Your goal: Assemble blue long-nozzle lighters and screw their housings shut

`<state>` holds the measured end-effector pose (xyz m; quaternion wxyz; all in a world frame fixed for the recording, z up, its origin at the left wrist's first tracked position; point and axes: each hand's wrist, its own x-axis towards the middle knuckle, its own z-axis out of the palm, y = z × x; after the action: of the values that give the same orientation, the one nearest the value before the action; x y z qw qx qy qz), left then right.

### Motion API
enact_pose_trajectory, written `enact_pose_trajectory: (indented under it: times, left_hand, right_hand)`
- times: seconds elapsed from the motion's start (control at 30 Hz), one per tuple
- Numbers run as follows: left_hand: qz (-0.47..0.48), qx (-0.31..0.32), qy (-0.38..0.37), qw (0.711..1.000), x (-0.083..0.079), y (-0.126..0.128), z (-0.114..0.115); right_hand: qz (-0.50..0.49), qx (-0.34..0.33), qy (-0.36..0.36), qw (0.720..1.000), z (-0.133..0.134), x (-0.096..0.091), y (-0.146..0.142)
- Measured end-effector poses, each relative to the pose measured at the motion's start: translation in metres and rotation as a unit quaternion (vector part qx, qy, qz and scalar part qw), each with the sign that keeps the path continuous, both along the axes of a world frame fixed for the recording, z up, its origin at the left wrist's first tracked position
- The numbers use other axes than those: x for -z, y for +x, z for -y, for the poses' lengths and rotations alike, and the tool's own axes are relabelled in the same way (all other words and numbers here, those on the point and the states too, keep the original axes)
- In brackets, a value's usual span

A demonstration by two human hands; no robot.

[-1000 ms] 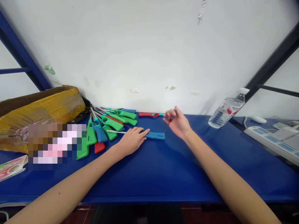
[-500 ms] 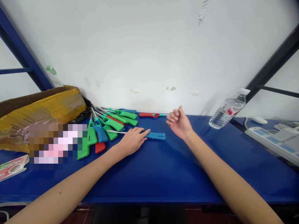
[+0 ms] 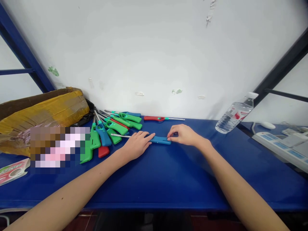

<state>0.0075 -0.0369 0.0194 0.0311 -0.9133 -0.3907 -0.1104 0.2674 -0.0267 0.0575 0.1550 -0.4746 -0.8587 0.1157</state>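
A blue long-nosed lighter (image 3: 160, 140) lies flat on the table, its metal nozzle pointing left. My left hand (image 3: 138, 144) is closed over its middle, pressing it down, with the index finger stretched along the handle. At the handle's right end, near a dark slot, my right hand (image 3: 184, 134) has thumb and index finger pinched together. What that pinch holds, if anything, is too small or hidden to make out. Behind lies a red long-nosed lighter (image 3: 154, 118), parallel to the wall.
A pile of green, blue and red lighters (image 3: 116, 126) lies left of my left hand. Further left stands a taped cardboard box (image 3: 48, 107). On the right are a tilted water bottle (image 3: 234, 115) and a white power strip (image 3: 279, 142). A white wall rises behind the blue table (image 3: 154, 183).
My right hand has turned over and come down from a raised fist, with a thin dark strand below it, to pinch at the lighter's end. The left hand keeps still.
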Motion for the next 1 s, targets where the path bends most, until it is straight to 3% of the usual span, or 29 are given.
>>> enact_pose_trajectory:
  times: [0.3,0.53,0.63,0.83,1.0]
  left_hand:
    - [-0.015,-0.012,-0.015,1.0,-0.002,0.001,0.001]
    - [-0.012,-0.008,-0.006,1.0,-0.001,0.0,0.0]
    - [-0.012,-0.008,-0.006,1.0,-0.001,0.0,0.0]
    - [-0.006,-0.004,0.006,1.0,0.003,-0.001,-0.002]
    - [-0.007,-0.006,0.002,1.0,0.002,0.0,-0.001]
  right_hand:
    - [-0.004,0.008,0.012,1.0,-0.002,-0.001,0.006]
    - [0.046,0.12,0.068,0.989,-0.013,0.023,0.002]
    - [0.049,0.126,0.068,0.988,-0.018,0.032,0.0]
    - [-0.009,0.141,0.091,0.986,-0.021,0.029,0.004]
    - [-0.005,0.106,0.088,0.99,-0.027,0.044,0.011]
